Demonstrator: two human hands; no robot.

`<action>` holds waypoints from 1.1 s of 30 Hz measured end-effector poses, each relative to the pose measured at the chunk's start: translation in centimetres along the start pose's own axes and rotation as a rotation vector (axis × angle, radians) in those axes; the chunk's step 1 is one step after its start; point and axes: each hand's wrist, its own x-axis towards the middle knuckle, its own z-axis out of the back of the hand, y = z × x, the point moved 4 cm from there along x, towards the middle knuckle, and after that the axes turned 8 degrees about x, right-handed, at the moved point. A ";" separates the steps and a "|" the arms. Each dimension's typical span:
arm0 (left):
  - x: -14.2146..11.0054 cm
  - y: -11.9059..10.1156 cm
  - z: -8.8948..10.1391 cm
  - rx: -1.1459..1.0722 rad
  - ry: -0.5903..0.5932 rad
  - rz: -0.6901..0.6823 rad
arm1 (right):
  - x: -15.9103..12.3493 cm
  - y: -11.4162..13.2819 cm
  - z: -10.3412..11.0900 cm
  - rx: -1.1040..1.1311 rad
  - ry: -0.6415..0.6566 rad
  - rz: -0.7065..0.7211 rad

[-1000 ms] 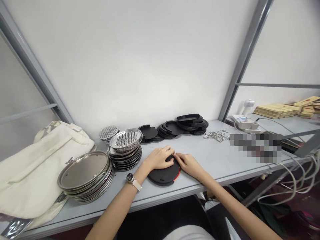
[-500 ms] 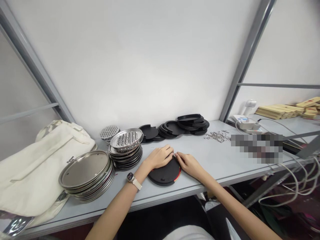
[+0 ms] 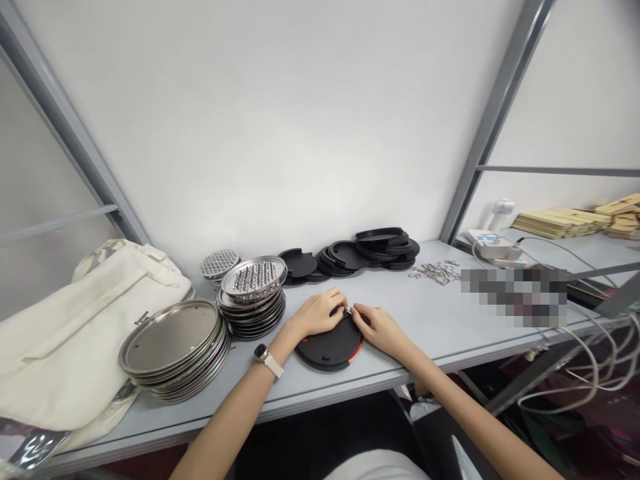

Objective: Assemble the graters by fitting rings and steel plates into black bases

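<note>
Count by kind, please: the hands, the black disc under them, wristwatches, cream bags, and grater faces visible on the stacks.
Left hand and right hand: 2
Black disc: 1
Wristwatch: 1
Cream bag: 1
Visible grater faces: 2
Total: 7

It looks like a workshop: a grey bench (image 3: 400,297) bears stacked metal discs (image 3: 173,337), grater-like plates (image 3: 254,277), black round trays (image 3: 350,256) and heaped small metal pieces (image 3: 436,272).

A gray table (image 3: 420,313) carries trays (image 3: 170,338) and black discs (image 3: 330,349).
</note>
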 end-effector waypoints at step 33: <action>0.4 1.3 -0.9 -0.315 -0.085 0.035 | -0.1 0.0 -0.2 0.089 0.016 0.041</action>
